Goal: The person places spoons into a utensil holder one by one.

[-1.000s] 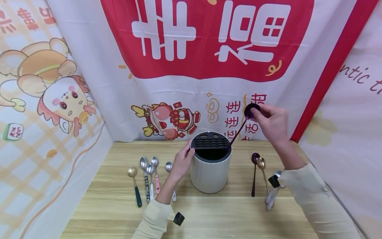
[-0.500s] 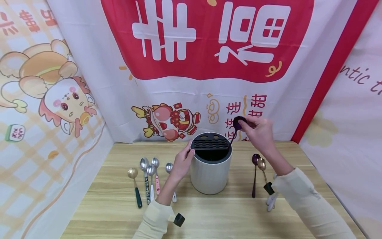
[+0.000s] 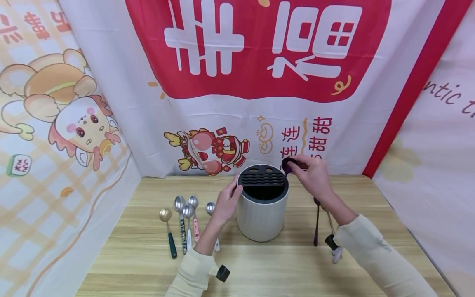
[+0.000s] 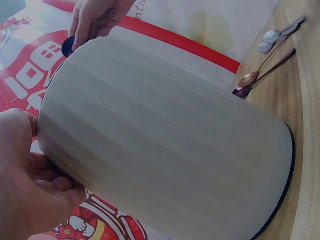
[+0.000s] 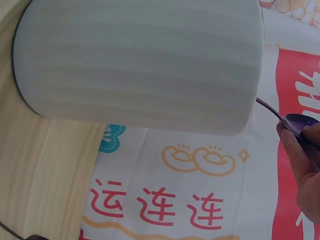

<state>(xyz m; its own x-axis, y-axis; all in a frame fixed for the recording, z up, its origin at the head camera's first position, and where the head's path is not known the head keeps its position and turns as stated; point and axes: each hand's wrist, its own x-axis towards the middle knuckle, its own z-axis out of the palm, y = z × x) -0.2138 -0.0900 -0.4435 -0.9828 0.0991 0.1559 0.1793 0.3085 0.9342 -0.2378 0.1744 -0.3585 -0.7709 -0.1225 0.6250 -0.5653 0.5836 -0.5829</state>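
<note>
Purple spoon [image 3: 287, 166] stands bowl up at the right of the holder's rim, just in from the middle of the bench's back edge. Working from the left edge of the bench [image 3: 259, 268]: green-handled spoon [image 3: 172, 245], then loose silver spoons [image 3: 182, 227], bowls toward the back edge. Left hand [image 3: 227, 200] grips the holder [image 3: 261, 222], thumb at rim, fingers curled on its wall; holder upright. Right hand [image 3: 314, 173] closed in a pinch on the purple spoon's bowl; handle lost from sight at the rim, which slot I cannot tell. Toward the right edge: second purple spoon [image 3: 316, 227], gold spoon [image 3: 330, 220], pale-handled spoons [image 3: 337, 255]. Step in hand, by my reading: seating the spoon handle-first. Next move probably calls for easing it straight down, holder kept steady, before releasing.
</note>
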